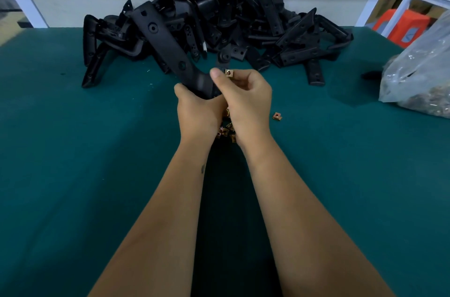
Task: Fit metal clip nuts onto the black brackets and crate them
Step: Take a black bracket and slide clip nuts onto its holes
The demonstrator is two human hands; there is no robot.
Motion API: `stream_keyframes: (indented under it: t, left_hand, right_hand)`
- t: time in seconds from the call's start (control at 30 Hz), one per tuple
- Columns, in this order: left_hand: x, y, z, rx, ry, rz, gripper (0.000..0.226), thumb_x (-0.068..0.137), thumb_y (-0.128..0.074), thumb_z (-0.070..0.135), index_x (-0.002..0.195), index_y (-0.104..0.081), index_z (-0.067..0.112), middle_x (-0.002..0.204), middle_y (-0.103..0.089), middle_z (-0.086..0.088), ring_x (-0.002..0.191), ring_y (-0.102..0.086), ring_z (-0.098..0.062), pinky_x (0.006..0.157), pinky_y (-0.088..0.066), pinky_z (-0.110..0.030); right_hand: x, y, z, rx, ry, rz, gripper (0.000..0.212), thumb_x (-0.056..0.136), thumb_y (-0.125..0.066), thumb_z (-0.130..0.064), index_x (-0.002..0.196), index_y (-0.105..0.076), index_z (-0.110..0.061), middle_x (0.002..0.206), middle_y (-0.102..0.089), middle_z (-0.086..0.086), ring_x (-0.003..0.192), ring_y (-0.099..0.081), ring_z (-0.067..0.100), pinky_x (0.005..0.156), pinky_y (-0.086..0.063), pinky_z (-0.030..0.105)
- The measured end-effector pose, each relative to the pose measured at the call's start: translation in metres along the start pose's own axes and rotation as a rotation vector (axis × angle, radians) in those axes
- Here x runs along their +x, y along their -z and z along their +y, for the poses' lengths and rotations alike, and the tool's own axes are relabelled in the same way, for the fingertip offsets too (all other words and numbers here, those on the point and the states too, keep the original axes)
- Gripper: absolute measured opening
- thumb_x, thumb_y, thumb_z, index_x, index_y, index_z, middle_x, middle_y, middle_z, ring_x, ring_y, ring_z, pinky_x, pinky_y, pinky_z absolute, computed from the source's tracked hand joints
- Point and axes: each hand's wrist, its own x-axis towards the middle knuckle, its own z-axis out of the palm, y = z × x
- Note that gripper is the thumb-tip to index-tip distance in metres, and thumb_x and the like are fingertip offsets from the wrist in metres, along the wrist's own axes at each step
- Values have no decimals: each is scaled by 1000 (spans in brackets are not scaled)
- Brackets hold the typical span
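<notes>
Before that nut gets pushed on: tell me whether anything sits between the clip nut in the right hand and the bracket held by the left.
Nothing visible does. The right hand pinches the clip nut right beside the bent end of the bracket that the left hand grips.

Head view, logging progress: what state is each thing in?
black bracket: lifted, gripped by left hand
clip nut: pinched by right hand, not yet fitted
loose clip nuts: lying on table
bracket pile: heaped, untouched
plastic bag: resting on table
</notes>
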Motion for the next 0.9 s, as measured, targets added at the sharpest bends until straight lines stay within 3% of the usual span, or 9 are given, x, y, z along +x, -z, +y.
stream_keyframes:
  t: [0.17, 0.4, 0.53, 0.6, 0.7, 0.8, 0.87, 0.9]
  left_hand:
    - [-2, -3, 0, 96, -80, 5, 40, 84, -72, 23, 102, -38, 12, 83, -55, 3, 66, -53, -6, 38, -35, -8]
    - [-3, -3, 2, 79, -44, -59, 41, 86, -72, 23, 105, -38, 12, 85, -55, 3, 68, -53, -7, 39, -36, -9]
    - [-4, 1, 4, 25, -69, -176, 47, 82, -74, 16, 112, -39, 22, 97, -61, 5, 82, -63, -8, 57, -50, -14]
    - [-5, 2, 4, -12, -52, -285, 56, 80, -75, 13, 120, -39, 27, 109, -65, 1, 98, -67, -15, 80, -58, -29]
    - [-2, 4, 8, -187, 16, -352, 48, 78, -70, 16, 122, -52, 18, 114, -68, -3, 107, -66, -18, 101, -51, -45]
    - [2, 8, 7, -248, -17, -266, 22, 88, -63, 22, 109, -65, 15, 106, -73, -1, 104, -68, -16, 102, -51, -39]
    - [4, 9, 4, -203, -72, -204, 14, 98, -59, 20, 109, -67, 16, 103, -75, 4, 101, -69, -12, 95, -54, -30]
    - [5, 10, 3, -207, -75, -181, 12, 99, -58, 19, 107, -67, 16, 102, -75, 2, 101, -69, -13, 94, -54, -31]
  right_hand:
    - [-5, -9, 2, -148, 83, 129, 20, 78, -81, -22, 82, -63, -17, 89, -68, 4, 81, -65, 13, 77, -55, 29]
    - [-3, -8, 2, -195, 152, 141, 18, 80, -78, -22, 82, -63, -14, 90, -67, 6, 81, -63, 14, 73, -52, 25]
    - [-2, -4, 0, -185, 165, 171, 18, 79, -78, -23, 81, -62, -16, 91, -67, 6, 82, -64, 15, 74, -52, 25]
    - [0, -1, -3, -148, 162, 205, 17, 80, -78, -21, 81, -62, -17, 91, -68, 7, 82, -64, 15, 73, -52, 23]
    - [5, 5, -5, -124, 153, 230, 16, 80, -78, -19, 79, -62, -19, 89, -69, 4, 78, -64, 10, 70, -49, 18]
    - [7, 11, -6, -142, 156, 165, 13, 82, -77, -22, 79, -64, -20, 81, -67, -5, 70, -59, -2, 65, -45, 11]
    - [7, 14, -6, -172, 158, 54, 12, 86, -74, -25, 79, -65, -20, 76, -64, -12, 67, -58, -6, 63, -43, 8]
    - [6, 14, -5, -169, 160, 7, 15, 89, -71, -26, 77, -64, -20, 71, -61, -14, 65, -56, -6, 62, -42, 7]
